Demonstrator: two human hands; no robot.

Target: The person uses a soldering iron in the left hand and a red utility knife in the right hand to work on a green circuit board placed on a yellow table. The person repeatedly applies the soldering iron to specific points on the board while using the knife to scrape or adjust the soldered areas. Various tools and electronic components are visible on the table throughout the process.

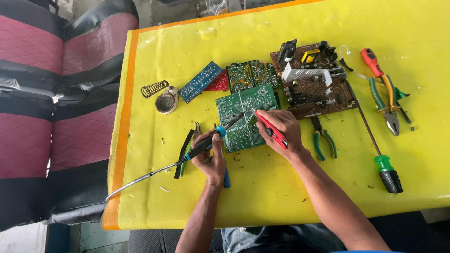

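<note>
A: Yellow plastic sheet [281, 197] over a work table, with maroon seats [28, 93] off to the left. Green circuit board [236, 105] lying flat near the middle, just ahead of both hands.

B: And the grips?

A: Left hand [211, 159] closed fully around a soldering iron [201, 146], blue collar forward, tip down on the board. Right hand [279, 122] wrapped round a slim red tool [279, 137], its point almost meeting the iron's tip. Possibly a solder sucker or a probe; too small to tell.

B: Advice for doing it well?

A: Rest both wrists on the sheet for steadiness. Touch only the one joint, and briefly, with the red point close beside it. Mind the cable [140, 180] trailing off the left edge, since it looks easy to snag.

B: Anything crowding?

A: Brown board [314, 89] just beside on the right, blue board [200, 81] and a small tin [166, 102] behind, green-handled cutters [323, 140] near the right wrist. Better to hold the hot tip clear of all those.
</note>
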